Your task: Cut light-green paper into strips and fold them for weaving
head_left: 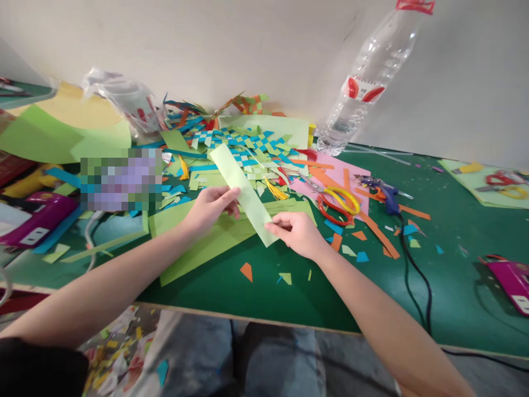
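Observation:
A pale green paper strip [243,193] slants across the middle of the view, raised over the table. My left hand [215,208] pinches its left edge about midway along. At its lower end, my right hand [298,231] grips the strip between thumb and fingers. Beneath lie larger green paper sheets [182,253]. Just behind the strip is a heap of blue-and-green woven paper pieces [252,142] with yellow and red tassels. To the right of my right hand, scissors [341,203] with red and yellow handles rest on pink paper [360,172].
A clear plastic bottle [359,99] stands near the wall. A blue glue gun [388,197] trails a black cord over the table's front edge. Purple devices [41,218] sit at both sides. Paper scraps dot the green table [289,298]. A wrapped cup [132,107] stands back left.

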{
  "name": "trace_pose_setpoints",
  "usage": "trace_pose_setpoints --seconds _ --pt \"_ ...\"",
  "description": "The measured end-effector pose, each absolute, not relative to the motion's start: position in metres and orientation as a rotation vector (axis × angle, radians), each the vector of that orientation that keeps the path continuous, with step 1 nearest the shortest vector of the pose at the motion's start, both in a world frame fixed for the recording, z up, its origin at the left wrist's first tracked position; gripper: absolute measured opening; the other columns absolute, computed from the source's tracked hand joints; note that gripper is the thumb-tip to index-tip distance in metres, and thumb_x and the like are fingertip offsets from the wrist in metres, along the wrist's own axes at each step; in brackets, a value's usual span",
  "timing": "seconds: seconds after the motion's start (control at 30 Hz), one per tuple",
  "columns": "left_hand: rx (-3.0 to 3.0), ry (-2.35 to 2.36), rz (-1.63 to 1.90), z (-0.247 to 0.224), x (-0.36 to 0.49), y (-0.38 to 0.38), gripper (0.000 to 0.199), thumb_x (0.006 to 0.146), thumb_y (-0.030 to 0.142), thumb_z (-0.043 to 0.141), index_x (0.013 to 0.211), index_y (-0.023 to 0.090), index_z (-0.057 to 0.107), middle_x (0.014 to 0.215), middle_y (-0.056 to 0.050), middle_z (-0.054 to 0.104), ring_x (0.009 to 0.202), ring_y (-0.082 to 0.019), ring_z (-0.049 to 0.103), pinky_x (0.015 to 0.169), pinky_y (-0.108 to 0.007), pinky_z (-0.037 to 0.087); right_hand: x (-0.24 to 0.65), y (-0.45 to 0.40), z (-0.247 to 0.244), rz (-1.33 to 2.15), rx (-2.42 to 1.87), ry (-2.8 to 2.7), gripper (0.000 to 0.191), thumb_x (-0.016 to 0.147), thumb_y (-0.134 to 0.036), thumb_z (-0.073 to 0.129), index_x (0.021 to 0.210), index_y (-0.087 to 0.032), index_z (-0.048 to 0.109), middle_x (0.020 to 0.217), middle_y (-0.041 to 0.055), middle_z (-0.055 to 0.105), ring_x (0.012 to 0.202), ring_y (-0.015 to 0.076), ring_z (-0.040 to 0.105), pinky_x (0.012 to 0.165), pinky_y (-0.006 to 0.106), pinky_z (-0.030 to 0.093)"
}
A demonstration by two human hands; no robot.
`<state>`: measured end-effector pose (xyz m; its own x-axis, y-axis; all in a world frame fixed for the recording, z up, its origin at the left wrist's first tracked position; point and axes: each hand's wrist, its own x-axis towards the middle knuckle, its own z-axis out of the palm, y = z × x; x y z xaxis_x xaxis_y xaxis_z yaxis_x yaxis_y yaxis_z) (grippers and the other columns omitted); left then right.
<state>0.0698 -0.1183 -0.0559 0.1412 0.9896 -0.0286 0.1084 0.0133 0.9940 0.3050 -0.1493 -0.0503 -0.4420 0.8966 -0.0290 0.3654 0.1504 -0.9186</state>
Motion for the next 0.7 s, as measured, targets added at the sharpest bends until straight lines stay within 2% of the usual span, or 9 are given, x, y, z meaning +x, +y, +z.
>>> trace_pose_setpoints --seconds 0.1,0.2,0.53,0.7 --pt "1.451 1.237 0.906 -0.0534 0.0711 -0.1209 0.037 0.086 0.047 0.067 0.068 0.015 0.067 0.057 -0.005 0.068 0.052 -0.013 0.063 0.059 -0.025 0.051 0.3043 -0.1492 -0.0505 1.266 -1.214 -1.876 0.029 0.087 -0.041 0.064 0.069 -0.019 0.059 0.052 -0.0069 0.046 0.047 0.0084 0.037 0.050 0.027 0.030" --pt "1.497 1.310 0.895 -0.0499 0.0722 -0.1225 0.037 0.084 0.047 0.068 0.064 0.015 0.068 0.054 -0.004 0.068 0.050 -0.012 0.061 0.055 -0.023 0.050 0.3039 -0.1487 -0.0516 1.266 -1.209 -1.861 0.028 0.086 -0.042 0.065 0.070 -0.019 0.060 0.053 -0.0066 0.047 0.047 0.0085 0.038 0.050 0.027 0.031" --pt "1.467 1.302 1.040 -0.0547 0.0687 -0.1190 0.033 0.086 0.043 0.067 0.071 0.015 0.072 0.054 -0.004 0.067 0.049 -0.010 0.057 0.052 -0.022 0.046 0.3041 -0.1471 -0.0535 1.270 -1.217 -1.826 0.025 0.086 -0.040 0.064 0.076 -0.017 0.065 0.057 -0.0027 0.058 0.050 0.0100 0.048 0.052 0.026 0.037" --pt "1.503 1.217 0.828 -0.0518 0.0708 -0.1227 0.031 0.081 0.045 0.073 0.075 0.015 0.074 0.061 -0.006 0.071 0.050 -0.010 0.055 0.049 -0.020 0.043 0.3039 -0.1475 -0.0521 1.240 -1.211 -1.838 0.027 0.087 -0.041 0.063 0.076 -0.017 0.064 0.056 -0.0033 0.058 0.049 0.0099 0.047 0.052 0.026 0.037"
